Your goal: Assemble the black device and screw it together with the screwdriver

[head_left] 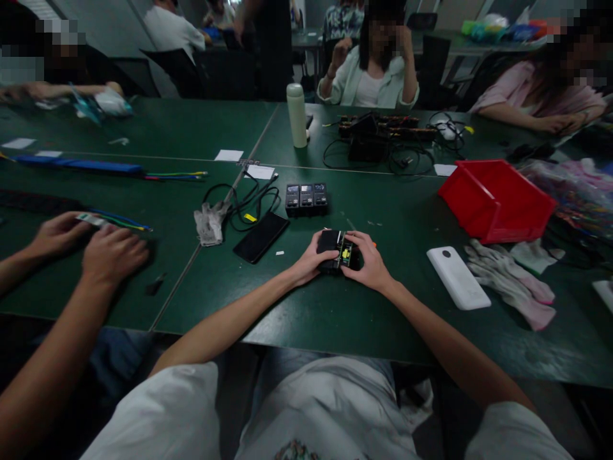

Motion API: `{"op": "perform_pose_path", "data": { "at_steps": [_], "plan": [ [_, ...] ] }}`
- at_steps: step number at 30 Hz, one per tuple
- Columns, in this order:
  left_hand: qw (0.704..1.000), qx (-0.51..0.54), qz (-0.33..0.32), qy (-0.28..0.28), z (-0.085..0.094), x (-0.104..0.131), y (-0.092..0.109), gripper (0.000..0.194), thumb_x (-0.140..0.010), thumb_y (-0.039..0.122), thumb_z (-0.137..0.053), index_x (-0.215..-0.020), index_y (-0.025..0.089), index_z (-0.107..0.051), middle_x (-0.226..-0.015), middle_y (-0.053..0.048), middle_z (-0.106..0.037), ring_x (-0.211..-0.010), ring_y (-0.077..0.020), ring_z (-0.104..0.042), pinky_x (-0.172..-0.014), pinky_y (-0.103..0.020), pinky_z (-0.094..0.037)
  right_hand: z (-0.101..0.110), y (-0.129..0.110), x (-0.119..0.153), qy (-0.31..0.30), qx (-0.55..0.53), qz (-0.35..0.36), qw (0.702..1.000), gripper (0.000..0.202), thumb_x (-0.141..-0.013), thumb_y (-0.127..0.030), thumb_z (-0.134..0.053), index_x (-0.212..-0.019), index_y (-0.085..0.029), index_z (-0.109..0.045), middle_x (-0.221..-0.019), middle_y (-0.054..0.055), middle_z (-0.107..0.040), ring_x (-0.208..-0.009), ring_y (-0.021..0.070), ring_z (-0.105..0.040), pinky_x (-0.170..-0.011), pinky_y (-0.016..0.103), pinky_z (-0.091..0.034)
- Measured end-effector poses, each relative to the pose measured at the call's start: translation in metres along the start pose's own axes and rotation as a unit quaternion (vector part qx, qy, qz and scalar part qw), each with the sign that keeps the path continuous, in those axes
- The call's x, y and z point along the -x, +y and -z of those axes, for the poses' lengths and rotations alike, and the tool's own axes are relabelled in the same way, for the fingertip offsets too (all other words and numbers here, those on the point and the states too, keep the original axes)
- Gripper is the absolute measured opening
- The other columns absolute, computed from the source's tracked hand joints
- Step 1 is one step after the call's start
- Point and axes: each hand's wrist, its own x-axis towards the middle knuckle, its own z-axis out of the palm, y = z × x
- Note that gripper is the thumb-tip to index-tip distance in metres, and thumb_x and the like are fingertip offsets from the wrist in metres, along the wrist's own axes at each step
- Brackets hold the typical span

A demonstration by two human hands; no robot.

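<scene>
Between my hands, just above or on the green table, is a small black electronic device with an uncovered circuit board on its right part, where a yellow component shows. My left hand grips the black casing from the left, its thumb lying across the front. Fingers and thumb of my right hand close round the right end, beside the board. Further up the table stands a black unit with three similar modules. A black smartphone lies left of my left hand.
Left of the phone lie a grey glove and black cables. To my right are a white power bank, work gloves and a red bin. A bottle stands behind. A co-worker's hands work at left.
</scene>
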Motion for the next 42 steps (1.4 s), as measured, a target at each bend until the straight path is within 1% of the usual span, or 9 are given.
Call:
{"op": "perform_pose_path", "data": {
  "at_steps": [4, 10, 16, 27, 33, 42],
  "plan": [
    [1.000, -0.008, -0.010, 0.003, 0.0003, 0.0001, -0.0010, 0.076, -0.068, 0.024, -0.077, -0.132, 0.030, -0.037, -0.125, -0.005, -0.053, -0.104, -0.0191, -0.058, -0.089, -0.034, -0.050, 0.0007, -0.0003, 0.0003, 0.003, 0.000, 0.007, 1.000, 0.071, -0.071, -0.029, -0.070, -0.135, -0.026, -0.040, -0.136, 0.011, -0.045, -0.129, 0.0320, -0.042, -0.105, 0.054, -0.040],
    [1.000, -0.009, -0.006, 0.007, -0.0003, 0.0006, -0.0001, 0.078, -0.067, 0.024, -0.077, -0.133, 0.029, -0.036, -0.123, -0.005, -0.054, -0.102, -0.0189, -0.058, -0.090, -0.035, -0.050, 0.0000, 0.0009, 0.0006, 0.002, -0.005, 0.003, 1.000, 0.070, -0.072, -0.032, -0.071, -0.135, -0.026, -0.040, -0.136, 0.012, -0.044, -0.128, 0.0326, -0.043, -0.102, 0.055, -0.043],
    [1.000, -0.004, -0.007, 0.009, -0.0004, 0.0002, -0.0007, 0.078, -0.067, 0.025, -0.077, -0.133, 0.030, -0.036, -0.124, -0.005, -0.053, -0.103, -0.0191, -0.058, -0.091, -0.036, -0.050, -0.0008, 0.0018, 0.0004, 0.006, -0.007, 0.009, 1.000, 0.069, -0.072, -0.031, -0.071, -0.134, -0.026, -0.041, -0.135, 0.012, -0.045, -0.128, 0.0318, -0.044, -0.102, 0.054, -0.043],
    [1.000, -0.012, -0.014, 0.009, -0.0001, -0.0002, -0.0024, 0.077, -0.067, 0.025, -0.077, -0.133, 0.028, -0.036, -0.126, -0.006, -0.052, -0.108, -0.0212, -0.056, -0.097, -0.041, -0.045, -0.0006, 0.0021, -0.0002, 0.009, 0.000, 0.013, 1.000, 0.068, -0.071, -0.030, -0.072, -0.132, -0.026, -0.043, -0.133, 0.011, -0.046, -0.126, 0.0321, -0.045, -0.101, 0.054, -0.044],
    [0.998, -0.045, -0.042, 0.003, 0.0011, -0.0012, -0.0056, 0.077, -0.067, 0.026, -0.078, -0.132, 0.027, -0.037, -0.129, -0.007, -0.049, -0.114, -0.0227, -0.053, -0.102, -0.042, -0.041, -0.0006, 0.0016, 0.0007, 0.005, 0.014, 0.027, 1.000, 0.069, -0.071, -0.034, -0.073, -0.132, -0.026, -0.043, -0.132, 0.012, -0.047, -0.125, 0.0317, -0.046, -0.102, 0.053, -0.043],
    [0.996, -0.053, -0.067, -0.020, 0.0032, -0.0016, -0.0075, 0.074, -0.067, 0.025, -0.077, -0.130, 0.027, -0.039, -0.131, -0.006, -0.048, -0.117, -0.0227, -0.051, -0.105, -0.041, -0.037, -0.0012, 0.0040, 0.0016, 0.016, 0.024, 0.052, 0.998, 0.073, -0.070, -0.043, -0.075, -0.133, -0.027, -0.043, -0.131, 0.012, -0.050, -0.124, 0.0329, -0.047, -0.101, 0.056, -0.041]
  ]
}}
